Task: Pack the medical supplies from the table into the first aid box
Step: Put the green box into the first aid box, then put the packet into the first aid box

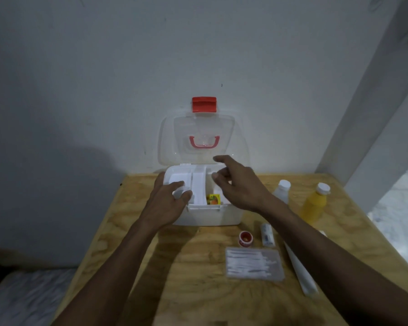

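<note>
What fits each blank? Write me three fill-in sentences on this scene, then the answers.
1. The box stands on the table with its lid ____.
2. The bottle with the white cap holds a ____ liquid.
3. The tape roll lies between the box and the flat clear ____.
4. The left hand holds a small ____ container over the box.

Answers: open; yellow; packet; white

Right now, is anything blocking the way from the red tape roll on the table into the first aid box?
Nothing visible. The red tape roll lies on bare table just before the first aid box, whose lid stands open.
</note>
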The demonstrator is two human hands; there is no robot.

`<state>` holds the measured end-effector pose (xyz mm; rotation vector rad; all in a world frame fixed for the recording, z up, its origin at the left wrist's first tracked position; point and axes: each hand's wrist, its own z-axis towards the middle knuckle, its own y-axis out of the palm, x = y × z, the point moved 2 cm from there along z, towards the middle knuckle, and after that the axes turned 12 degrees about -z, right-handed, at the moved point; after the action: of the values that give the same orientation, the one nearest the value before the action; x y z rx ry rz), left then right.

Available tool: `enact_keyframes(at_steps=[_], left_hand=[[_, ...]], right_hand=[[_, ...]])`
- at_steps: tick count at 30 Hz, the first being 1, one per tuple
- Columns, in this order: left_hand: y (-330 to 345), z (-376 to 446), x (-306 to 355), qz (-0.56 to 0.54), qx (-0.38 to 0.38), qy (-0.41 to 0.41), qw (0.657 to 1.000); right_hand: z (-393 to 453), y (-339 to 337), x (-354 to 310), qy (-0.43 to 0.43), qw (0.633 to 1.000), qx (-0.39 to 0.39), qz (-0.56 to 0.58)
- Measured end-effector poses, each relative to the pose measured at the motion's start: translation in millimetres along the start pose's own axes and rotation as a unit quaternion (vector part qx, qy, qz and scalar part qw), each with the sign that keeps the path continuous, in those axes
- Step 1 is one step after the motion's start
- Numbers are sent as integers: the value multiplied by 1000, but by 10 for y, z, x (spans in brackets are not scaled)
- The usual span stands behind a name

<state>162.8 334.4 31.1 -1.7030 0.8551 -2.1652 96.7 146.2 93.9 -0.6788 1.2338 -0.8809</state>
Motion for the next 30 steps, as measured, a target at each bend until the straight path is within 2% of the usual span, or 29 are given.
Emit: enact_keyframes(at_steps=[4,8,17,30], left_hand=[[-4,-14,29,-6,1,-11,1000],[7,-26,47,-6,1,-21,1000],[-5,-36,71,-13,-3,-24,1000],[-10,-46,86,-12,-7,-24,1000]], right_hand=[[-398,-156,102,-5,988,152,34],[-795,-185,294,16,983,185,1],[-1529,189,726,55,998,8,-43],[-1672,292,819,58,995,-69,-49]])
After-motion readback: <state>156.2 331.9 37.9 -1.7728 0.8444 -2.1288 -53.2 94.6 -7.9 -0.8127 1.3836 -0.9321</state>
